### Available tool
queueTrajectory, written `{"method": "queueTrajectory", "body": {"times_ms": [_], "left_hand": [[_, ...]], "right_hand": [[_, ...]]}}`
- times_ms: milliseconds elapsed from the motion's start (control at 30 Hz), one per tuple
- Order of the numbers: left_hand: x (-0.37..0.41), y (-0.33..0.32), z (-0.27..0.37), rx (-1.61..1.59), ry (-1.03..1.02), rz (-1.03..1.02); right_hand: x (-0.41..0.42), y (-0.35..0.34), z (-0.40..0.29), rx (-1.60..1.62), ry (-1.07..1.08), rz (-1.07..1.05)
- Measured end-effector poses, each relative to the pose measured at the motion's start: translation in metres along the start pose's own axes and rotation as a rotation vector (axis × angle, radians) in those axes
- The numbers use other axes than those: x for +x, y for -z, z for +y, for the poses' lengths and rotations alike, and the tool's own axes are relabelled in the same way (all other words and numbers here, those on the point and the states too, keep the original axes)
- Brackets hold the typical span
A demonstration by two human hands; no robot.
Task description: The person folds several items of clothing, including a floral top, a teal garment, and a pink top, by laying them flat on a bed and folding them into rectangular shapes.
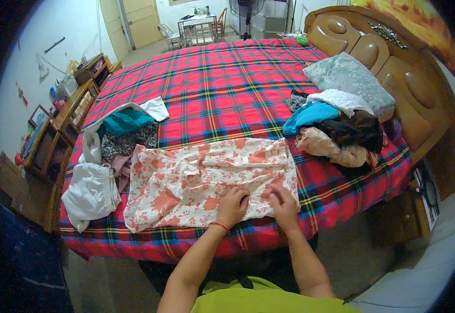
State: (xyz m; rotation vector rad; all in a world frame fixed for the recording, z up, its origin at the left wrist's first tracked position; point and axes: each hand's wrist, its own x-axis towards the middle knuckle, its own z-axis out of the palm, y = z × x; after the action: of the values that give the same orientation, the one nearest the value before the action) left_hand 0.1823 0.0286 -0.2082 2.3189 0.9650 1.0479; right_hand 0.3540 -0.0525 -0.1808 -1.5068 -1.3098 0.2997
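A white garment with coral floral print [172, 195] lies spread on a bed with a red plaid cover, near the bed's front edge. My left hand [233, 203], with a red cord at its wrist, rests on the middle of its lower part, fingers curled; whether cloth is pinched between them cannot be told. Over the lower right part of the same garment is my right hand [285, 205], slightly blurred, its thumb and fingers bent; its grip is unclear. Left of the print cloth lies a folded white garment with a gathered waistband [91, 191].
At the left, teal [125, 121] and black-and-white patterned clothes [131, 141] are piled. On the right is a heap with a blue garment [311, 116] and a black one [352, 131], beside a pale green pillow [348, 80]. A wooden headboard [399, 78] bounds the bed's right side.
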Motion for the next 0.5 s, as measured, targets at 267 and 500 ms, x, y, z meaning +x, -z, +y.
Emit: {"method": "queueTrajectory", "body": {"times_ms": [267,500], "left_hand": [[0.001,0.013,0.015,0.035,0.038,-0.071],[-0.001,0.012,0.011,0.040,0.070,-0.100]], "right_hand": [[0.024,0.039,0.015,-0.256,-0.138,-0.001],[0.033,0.031,0.001,-0.465,-0.247,-0.159]]}}
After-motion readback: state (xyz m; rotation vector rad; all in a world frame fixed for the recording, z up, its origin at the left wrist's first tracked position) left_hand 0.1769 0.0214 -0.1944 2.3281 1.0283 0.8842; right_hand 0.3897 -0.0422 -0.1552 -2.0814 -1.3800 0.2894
